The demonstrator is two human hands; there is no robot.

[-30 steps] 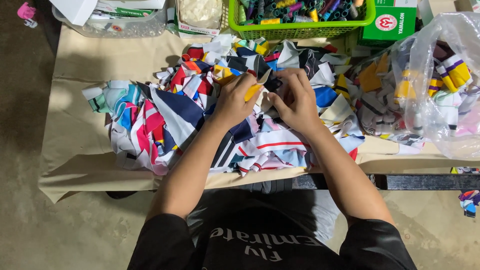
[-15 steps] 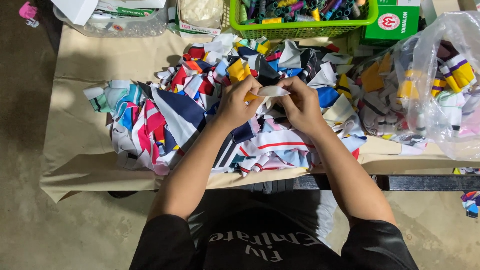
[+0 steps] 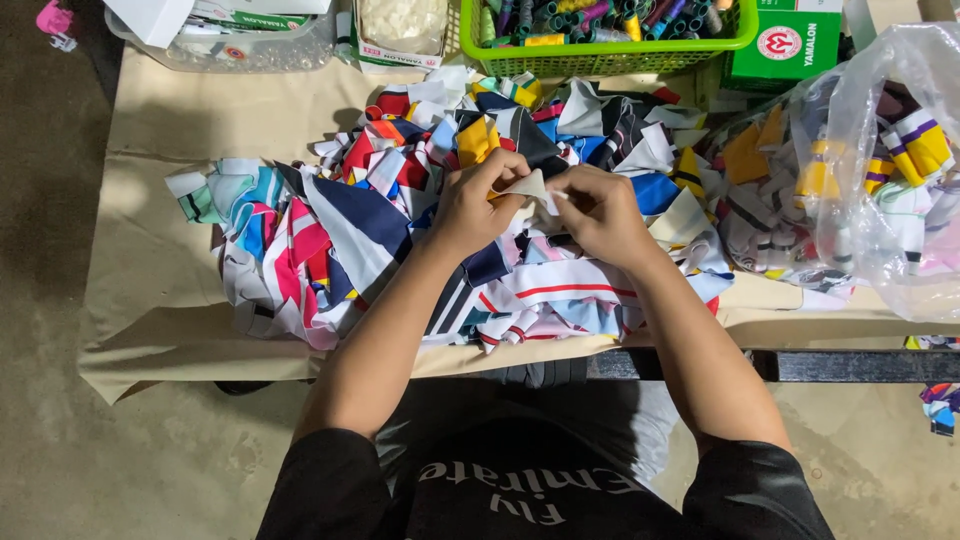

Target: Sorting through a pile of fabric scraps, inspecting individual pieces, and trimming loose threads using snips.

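The paper-covered work surface (image 3: 150, 290) stretches across in front of me, and most of it is buried under a broad heap of multicoloured fabric offcuts (image 3: 330, 240). To my right a clear plastic bag stuffed with more fabric scraps (image 3: 880, 170) slumps at the edge; at the far side sits a green plastic basket of thread spools (image 3: 600, 55).

Over the middle of the heap my left hand (image 3: 470, 205) and right hand (image 3: 600, 215) meet, knuckles up. Between them I pinch a small pale triangular fabric piece (image 3: 527, 187), lifted just above the pile. Its long axis runs roughly side to side, from one grip to the other, its point towards the far side. Both grips are closed tight on it, thumb against forefinger, the left on its left corner, the right on its right edge. Neither hand is nearer; the piece spans the gap between them.
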